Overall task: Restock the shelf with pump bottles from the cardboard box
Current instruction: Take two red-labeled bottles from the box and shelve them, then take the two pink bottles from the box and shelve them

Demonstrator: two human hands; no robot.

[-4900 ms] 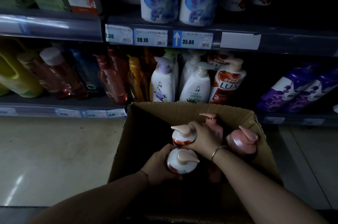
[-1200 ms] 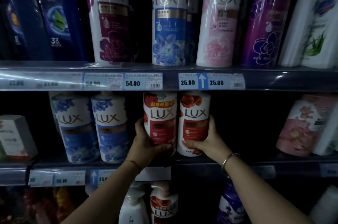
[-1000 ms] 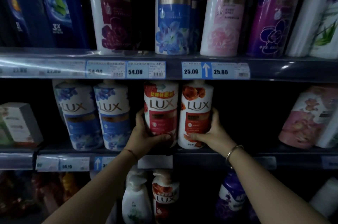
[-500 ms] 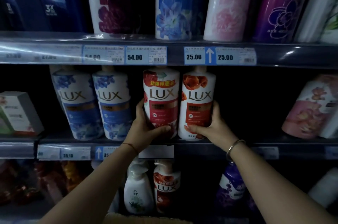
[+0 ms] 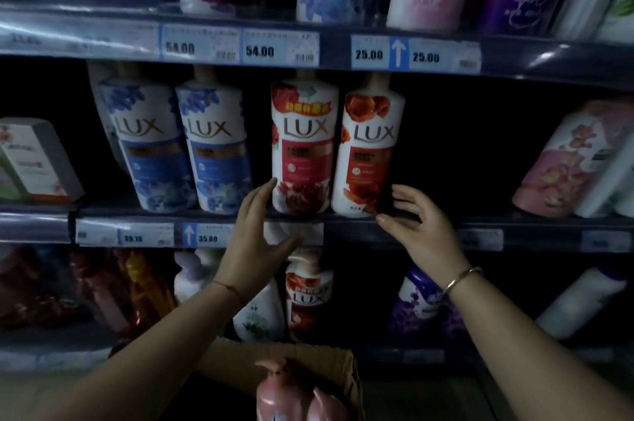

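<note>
Two red-and-white LUX pump bottles stand side by side on the middle shelf [image 5: 429, 226]: the left one [image 5: 303, 146] and the right one [image 5: 368, 152]. My left hand [image 5: 257, 235] hangs open just below and left of the left bottle, fingertips near its base. My right hand [image 5: 417, 225] is open just right of the right bottle's base, holding nothing. At the bottom, the cardboard box [image 5: 329, 362] shows pink pump bottles [image 5: 284, 396] inside.
Two blue LUX bottles [image 5: 182, 146] stand left of the red ones. A dark gap lies to the right, then pink bottles [image 5: 566, 163]. The upper shelf [image 5: 85, 36] with price tags overhangs closely. More bottles fill the lower shelf [image 5: 305, 293].
Both hands have let go of the two red LUX bottles and drawn back and down from them. The view has tilted down, bringing the box into sight.
</note>
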